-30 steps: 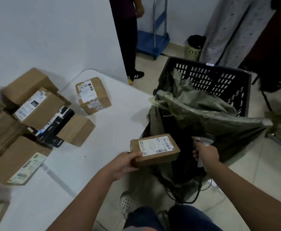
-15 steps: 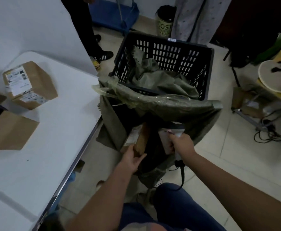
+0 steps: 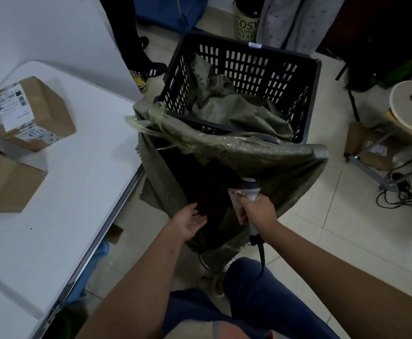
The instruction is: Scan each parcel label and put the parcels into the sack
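Note:
A green woven sack (image 3: 268, 157) hangs open in front of me, its far edge draped over a black crate. My left hand (image 3: 190, 222) hovers at the sack's near edge, palm up, fingers relaxed, holding nothing. My right hand (image 3: 257, 211) grips a grey handheld scanner (image 3: 249, 189) by its handle over the sack's mouth; its cable trails down toward my knee. The sack's inside is dark and the parcel in it is hidden. On the white table (image 3: 65, 192) at left lie a labelled brown parcel (image 3: 33, 113) and another brown box (image 3: 7, 184).
The black slotted crate (image 3: 249, 69) stands behind the sack with more green sacking in it. A person's legs and shoes (image 3: 146, 72) stand beyond the table. Cables (image 3: 400, 196), a metal stand and a cardboard box (image 3: 371, 148) lie on the tiled floor at right.
My left hand carried a brown parcel from the table edge into the sack and let it go; the hand is now open and empty. The right hand keeps hold of the scanner.

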`<state>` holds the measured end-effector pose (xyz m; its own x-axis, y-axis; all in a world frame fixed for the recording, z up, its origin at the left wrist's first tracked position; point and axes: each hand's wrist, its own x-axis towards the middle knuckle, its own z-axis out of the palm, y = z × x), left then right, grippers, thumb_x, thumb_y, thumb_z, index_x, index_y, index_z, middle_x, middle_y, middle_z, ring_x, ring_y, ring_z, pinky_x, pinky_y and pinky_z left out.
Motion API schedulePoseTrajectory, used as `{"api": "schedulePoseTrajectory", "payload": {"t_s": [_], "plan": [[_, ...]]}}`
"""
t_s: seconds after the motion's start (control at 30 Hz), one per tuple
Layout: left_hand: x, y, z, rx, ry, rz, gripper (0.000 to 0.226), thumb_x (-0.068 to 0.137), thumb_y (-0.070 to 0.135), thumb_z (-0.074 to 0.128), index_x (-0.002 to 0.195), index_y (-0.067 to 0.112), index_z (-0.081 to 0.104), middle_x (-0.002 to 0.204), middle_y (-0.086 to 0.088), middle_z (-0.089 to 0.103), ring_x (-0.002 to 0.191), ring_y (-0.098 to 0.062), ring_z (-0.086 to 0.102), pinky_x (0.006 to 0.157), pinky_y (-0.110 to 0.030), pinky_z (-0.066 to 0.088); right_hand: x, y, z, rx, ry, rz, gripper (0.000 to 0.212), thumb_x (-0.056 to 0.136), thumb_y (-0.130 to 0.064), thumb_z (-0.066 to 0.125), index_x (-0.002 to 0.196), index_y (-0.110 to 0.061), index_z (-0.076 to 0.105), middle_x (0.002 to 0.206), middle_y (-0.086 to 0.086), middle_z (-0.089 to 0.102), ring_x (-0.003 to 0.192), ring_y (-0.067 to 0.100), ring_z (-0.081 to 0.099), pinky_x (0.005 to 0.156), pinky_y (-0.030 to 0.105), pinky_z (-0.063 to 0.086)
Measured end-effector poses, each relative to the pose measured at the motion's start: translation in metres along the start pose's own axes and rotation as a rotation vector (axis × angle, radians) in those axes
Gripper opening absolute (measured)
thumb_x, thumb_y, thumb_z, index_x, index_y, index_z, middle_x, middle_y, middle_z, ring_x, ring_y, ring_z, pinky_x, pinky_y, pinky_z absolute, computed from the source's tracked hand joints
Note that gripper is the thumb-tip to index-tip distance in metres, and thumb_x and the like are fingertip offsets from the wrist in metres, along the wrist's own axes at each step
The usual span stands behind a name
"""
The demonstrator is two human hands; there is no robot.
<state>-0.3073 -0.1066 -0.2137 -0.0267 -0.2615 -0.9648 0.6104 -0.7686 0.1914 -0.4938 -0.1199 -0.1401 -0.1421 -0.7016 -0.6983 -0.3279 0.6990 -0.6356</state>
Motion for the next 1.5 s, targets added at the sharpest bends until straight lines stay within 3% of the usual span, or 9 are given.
{"api": "schedulePoseTrajectory", "payload": {"t_s": [0.2, 0.43, 0.6, 0.8, 0.93, 1.1, 1.23, 1.33, 1.5], "plan": [[-0.027, 0.022, -0.032, 0.022, 0.016, 0.065, 0.051, 0.104, 0.019, 0.050, 0.148, -0.001, 0.035, 0.153, -0.024, 0.036, 0.135, -0.035, 0.045, 0.102, -0.038, 0.044, -0.013, -0.026, 0.024, 0.025, -0.025, -0.057, 0.025, 0.092, -0.032, 0.066, 0.091, -0.007, 0.064, 0.064, 0.009, 0.067, 0.050, 0.018, 0.061, 0.053, 0.030, 0.050], [-0.078, 0.070, -0.101, 0.108, -0.004, 0.208, 0.045, 0.103, 0.016, 0.050, 0.145, 0.002, 0.043, 0.149, -0.020, 0.043, 0.127, -0.033, 0.051, 0.101, -0.036, 0.046, -0.045, -0.083, 0.100, -0.020, -0.132, -0.123, 0.025, 0.090, -0.031, 0.067, 0.083, -0.008, 0.065, 0.063, 0.007, 0.066, 0.048, 0.016, 0.059, 0.050, 0.026, 0.047], [-0.118, 0.114, -0.185, 0.308, 0.084, 0.386, 0.014, 0.101, 0.015, 0.053, 0.111, 0.010, 0.061, 0.121, -0.011, 0.059, 0.104, -0.026, 0.063, 0.101, -0.039, 0.050, -0.077, -0.123, 0.179, -0.085, -0.174, -0.222, 0.032, 0.089, -0.034, 0.069, 0.080, -0.003, 0.067, 0.056, 0.004, 0.065, 0.044, 0.013, 0.059, 0.050, 0.025, 0.048], [-0.149, 0.174, -0.289, 0.888, 0.465, 0.887, 0.035, 0.099, 0.015, 0.054, 0.133, 0.017, 0.054, 0.133, -0.002, 0.055, 0.107, -0.016, 0.054, 0.087, -0.026, 0.042, -0.113, -0.164, 0.271, -0.020, -0.260, -0.259, 0.025, 0.090, -0.028, 0.067, 0.094, -0.004, 0.065, 0.062, 0.009, 0.064, 0.046, 0.018, 0.057, 0.047, 0.026, 0.046], [-0.155, 0.222, -0.335, 1.227, 0.793, 1.010, 0.060, 0.094, 0.024, 0.063, 0.146, 0.013, 0.038, 0.153, -0.007, 0.033, 0.138, -0.030, 0.033, 0.107, -0.045, 0.034, -0.126, -0.178, 0.315, 0.007, -0.246, -0.252, 0.025, 0.088, -0.029, 0.069, 0.092, -0.004, 0.066, 0.060, 0.009, 0.064, 0.045, 0.019, 0.057, 0.049, 0.027, 0.046], [-0.145, 0.263, -0.367, 1.414, 0.724, 0.845, 0.072, 0.092, 0.041, 0.064, 0.151, 0.020, 0.028, 0.164, -0.008, 0.009, 0.149, -0.032, 0.014, 0.117, -0.053, 0.020, -0.136, -0.185, 0.347, 0.028, -0.212, -0.241, 0.024, 0.088, -0.030, 0.069, 0.091, -0.006, 0.067, 0.058, 0.007, 0.065, 0.046, 0.019, 0.058, 0.050, 0.027, 0.047], [-0.130, 0.272, -0.380, 1.568, 0.666, 0.755, 0.070, 0.094, 0.045, 0.059, 0.152, 0.025, 0.025, 0.163, -0.017, 0.009, 0.149, -0.036, 0.013, 0.118, -0.050, 0.019, -0.140, -0.185, 0.358, 0.046, -0.179, -0.236, 0.023, 0.089, -0.029, 0.068, 0.089, -0.007, 0.066, 0.059, 0.007, 0.065, 0.047, 0.019, 0.058, 0.049, 0.026, 0.046], [-0.128, 0.264, -0.387, 1.575, 0.688, 0.893, 0.070, 0.090, 0.042, 0.066, 0.148, 0.028, 0.031, 0.156, -0.019, 0.023, 0.144, -0.036, 0.024, 0.115, -0.047, 0.026, -0.139, -0.183, 0.362, 0.056, -0.156, -0.226, 0.023, 0.089, -0.029, 0.067, 0.091, -0.006, 0.065, 0.060, 0.008, 0.065, 0.048, 0.020, 0.058, 0.051, 0.028, 0.047], [-0.125, 0.231, -0.402, 1.777, 0.788, 1.157, 0.090, 0.056, 0.043, 0.091, 0.137, 0.033, 0.052, 0.134, -0.017, 0.050, 0.123, -0.036, 0.052, 0.103, -0.053, 0.042, -0.135, -0.178, 0.367, 0.052, -0.124, -0.195, 0.025, 0.089, -0.030, 0.068, 0.091, -0.006, 0.066, 0.061, 0.008, 0.065, 0.051, 0.021, 0.060, 0.052, 0.029, 0.047]]}}
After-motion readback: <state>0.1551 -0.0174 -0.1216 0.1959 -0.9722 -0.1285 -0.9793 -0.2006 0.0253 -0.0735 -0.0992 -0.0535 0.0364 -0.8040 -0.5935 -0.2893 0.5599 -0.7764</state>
